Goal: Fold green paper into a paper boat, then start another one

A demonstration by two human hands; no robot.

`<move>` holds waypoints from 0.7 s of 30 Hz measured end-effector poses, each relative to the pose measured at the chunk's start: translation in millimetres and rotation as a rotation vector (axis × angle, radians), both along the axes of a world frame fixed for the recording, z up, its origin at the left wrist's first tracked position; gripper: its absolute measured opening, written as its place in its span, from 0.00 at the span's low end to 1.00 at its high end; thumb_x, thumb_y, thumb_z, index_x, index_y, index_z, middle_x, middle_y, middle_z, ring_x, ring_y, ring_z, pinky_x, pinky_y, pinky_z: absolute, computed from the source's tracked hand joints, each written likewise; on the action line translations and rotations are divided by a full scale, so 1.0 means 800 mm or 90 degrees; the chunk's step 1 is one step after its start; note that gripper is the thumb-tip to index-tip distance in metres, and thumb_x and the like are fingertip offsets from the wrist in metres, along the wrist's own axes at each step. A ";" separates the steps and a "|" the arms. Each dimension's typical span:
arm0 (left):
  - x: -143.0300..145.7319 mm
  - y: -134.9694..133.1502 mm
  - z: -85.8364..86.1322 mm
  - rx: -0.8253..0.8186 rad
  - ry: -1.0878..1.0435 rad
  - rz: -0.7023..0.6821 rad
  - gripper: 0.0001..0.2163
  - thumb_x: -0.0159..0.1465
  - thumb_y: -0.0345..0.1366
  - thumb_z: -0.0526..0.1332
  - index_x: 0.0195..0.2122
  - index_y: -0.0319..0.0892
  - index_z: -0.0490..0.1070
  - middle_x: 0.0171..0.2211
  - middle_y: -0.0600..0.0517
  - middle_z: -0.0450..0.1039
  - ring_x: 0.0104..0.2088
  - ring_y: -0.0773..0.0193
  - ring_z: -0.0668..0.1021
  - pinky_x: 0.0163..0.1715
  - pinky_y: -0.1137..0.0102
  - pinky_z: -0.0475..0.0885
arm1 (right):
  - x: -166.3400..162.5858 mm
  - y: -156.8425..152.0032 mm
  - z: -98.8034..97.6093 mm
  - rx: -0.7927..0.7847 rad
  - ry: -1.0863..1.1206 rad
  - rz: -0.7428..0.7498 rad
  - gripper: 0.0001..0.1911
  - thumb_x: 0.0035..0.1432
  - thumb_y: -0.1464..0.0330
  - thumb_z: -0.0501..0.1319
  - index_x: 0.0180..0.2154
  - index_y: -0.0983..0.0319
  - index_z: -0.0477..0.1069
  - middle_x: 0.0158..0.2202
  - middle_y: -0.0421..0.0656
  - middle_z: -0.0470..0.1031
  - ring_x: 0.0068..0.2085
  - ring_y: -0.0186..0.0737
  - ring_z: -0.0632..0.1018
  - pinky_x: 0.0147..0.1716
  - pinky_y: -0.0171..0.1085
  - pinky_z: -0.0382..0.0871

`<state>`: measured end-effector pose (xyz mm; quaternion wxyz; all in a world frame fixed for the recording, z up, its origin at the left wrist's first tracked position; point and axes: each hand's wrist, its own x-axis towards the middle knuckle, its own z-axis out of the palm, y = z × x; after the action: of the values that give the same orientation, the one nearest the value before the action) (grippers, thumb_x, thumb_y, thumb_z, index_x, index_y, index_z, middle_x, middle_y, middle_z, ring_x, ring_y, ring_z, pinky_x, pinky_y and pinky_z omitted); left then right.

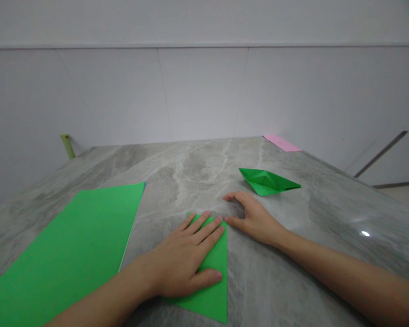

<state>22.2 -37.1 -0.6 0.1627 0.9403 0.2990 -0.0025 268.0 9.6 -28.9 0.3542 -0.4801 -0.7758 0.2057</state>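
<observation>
Under my left hand [187, 259] lies a folded piece of green paper [214, 299], with a straight edge along its right side. The left palm presses flat on it with the fingers spread, hiding much of its middle and left part. Just right of the paper's upper corner rests my right hand [252, 218], thumb and forefinger curved apart with nothing between them. Its thumb tip is close to the paper's edge; I cannot tell whether they touch. Beyond the right hand sits a folded green paper boat [269, 181].
A stack of large green paper sheets [75, 245] covers the left of the grey marble-patterned table [191, 168]. At the far right corner lies a pink paper [282, 143]. White wall panels [204, 91] stand behind the table, and a green tube-like object [67, 146] shows beyond the far left.
</observation>
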 end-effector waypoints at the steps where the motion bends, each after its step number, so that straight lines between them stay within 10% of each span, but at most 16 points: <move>1: 0.000 0.000 0.000 -0.001 0.002 0.000 0.35 0.70 0.54 0.51 0.72 0.47 0.39 0.72 0.47 0.36 0.71 0.46 0.43 0.68 0.48 0.40 | 0.000 0.000 0.001 -0.005 -0.003 -0.001 0.22 0.48 0.71 0.68 0.47 0.60 0.70 0.47 0.48 0.76 0.51 0.51 0.75 0.54 0.54 0.67; 21: 0.002 -0.003 0.009 -0.012 0.051 0.009 0.35 0.70 0.56 0.48 0.72 0.46 0.38 0.72 0.48 0.34 0.71 0.47 0.43 0.68 0.48 0.42 | 0.001 0.005 -0.003 0.023 -0.013 0.021 0.23 0.49 0.69 0.67 0.49 0.60 0.68 0.48 0.48 0.75 0.51 0.51 0.75 0.54 0.54 0.67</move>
<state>24.2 -39.4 6.5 0.1597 0.9357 0.3118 -0.0417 269.0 13.2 -31.4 0.3515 -0.4626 -0.7907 0.1927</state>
